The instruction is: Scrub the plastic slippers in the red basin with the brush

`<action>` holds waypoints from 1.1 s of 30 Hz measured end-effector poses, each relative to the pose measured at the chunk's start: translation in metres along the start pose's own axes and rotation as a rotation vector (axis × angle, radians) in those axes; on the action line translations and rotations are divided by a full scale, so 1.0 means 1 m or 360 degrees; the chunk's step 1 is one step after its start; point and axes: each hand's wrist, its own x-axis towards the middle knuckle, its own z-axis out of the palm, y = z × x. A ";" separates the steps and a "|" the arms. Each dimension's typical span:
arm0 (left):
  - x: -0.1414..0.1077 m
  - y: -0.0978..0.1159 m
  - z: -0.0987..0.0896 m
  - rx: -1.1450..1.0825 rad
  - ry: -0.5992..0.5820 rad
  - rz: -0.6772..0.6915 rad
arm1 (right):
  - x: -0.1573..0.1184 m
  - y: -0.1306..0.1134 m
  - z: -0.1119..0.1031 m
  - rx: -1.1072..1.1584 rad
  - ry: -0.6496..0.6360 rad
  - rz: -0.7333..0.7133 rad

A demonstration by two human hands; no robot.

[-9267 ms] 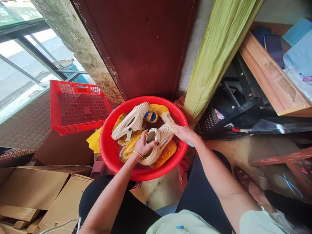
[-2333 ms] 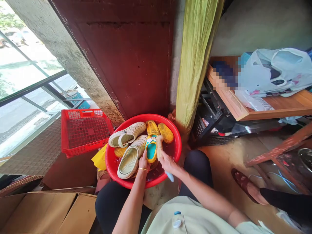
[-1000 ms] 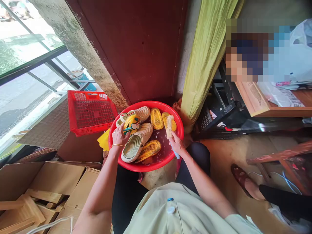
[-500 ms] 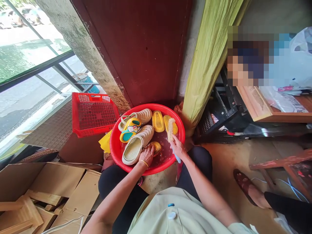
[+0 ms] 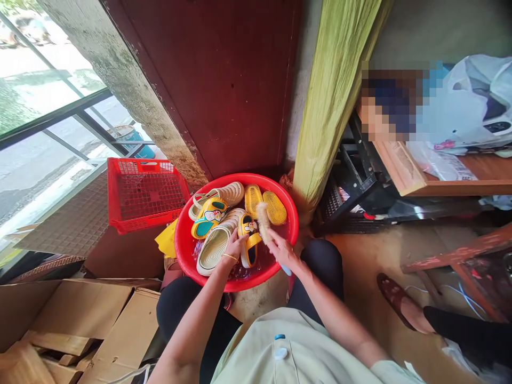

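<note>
My left hand [image 5: 235, 245] grips a small yellow clog [image 5: 250, 242] with a cartoon figure on it, its upper facing up, over the water in a red basin [image 5: 296, 216]. My right hand [image 5: 282, 250] is closed round the blue handle of a scrub brush [image 5: 263, 221], whose pale bristled head is right beside that clog. Also in the basin are a yellow and teal clog [image 5: 208, 217], a large beige clog [image 5: 216, 248], another beige clog [image 5: 232, 193] behind, and two yellow insoles or soles [image 5: 274, 208] at the back right.
A red plastic crate [image 5: 148, 194] stands left of the basin. Cardboard boxes [image 5: 84, 309] with wood pieces lie at lower left. A green-yellow curtain [image 5: 328, 106] hangs behind right, near a wooden table [image 5: 440, 186]. Another person's foot [image 5: 400, 304] is at right.
My left hand has turned the small yellow clog from sole up to upper up. The brush has moved left, from the back right sole towards that clog. The view has shifted slightly.
</note>
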 end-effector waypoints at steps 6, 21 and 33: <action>-0.008 -0.007 0.004 -0.0123 -0.0050 0.0007 | 0.006 -0.012 0.001 -0.0299 -0.0120 -0.0070; -0.012 0.009 -0.001 -0.0219 0.0051 0.0209 | 0.026 -0.021 -0.035 -0.0237 0.0005 -0.0002; 0.043 0.036 -0.018 -0.0813 0.0341 0.0042 | -0.030 -0.019 -0.018 0.0094 -0.0121 -0.0303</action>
